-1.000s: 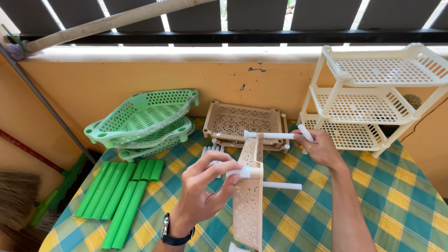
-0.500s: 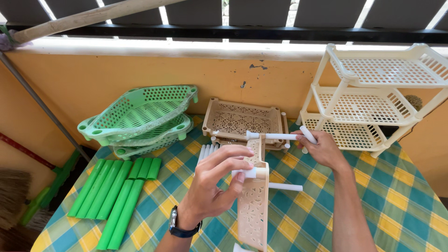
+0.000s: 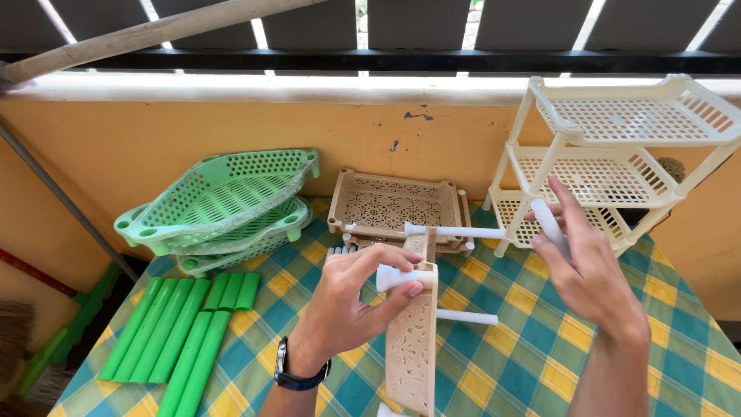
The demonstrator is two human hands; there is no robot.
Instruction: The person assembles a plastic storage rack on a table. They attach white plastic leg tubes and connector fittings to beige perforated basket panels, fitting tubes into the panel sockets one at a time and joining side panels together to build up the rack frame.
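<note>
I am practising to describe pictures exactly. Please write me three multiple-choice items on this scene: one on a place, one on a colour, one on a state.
1. Where do the green tubes lie?
A. on the tablecloth, left of the hands
B. inside the white rack
C. on the floor

2. What colour is the tray held on edge?
A. green
B. beige
C. blue

3. What does the right hand hold?
A. nothing
B. a green tray
C. a short white tube

Answers: 1 A, they lie side by side on the checked cloth. 2 B, the left hand steadies a beige tray. 3 C, its fingers close on the tube.
</note>
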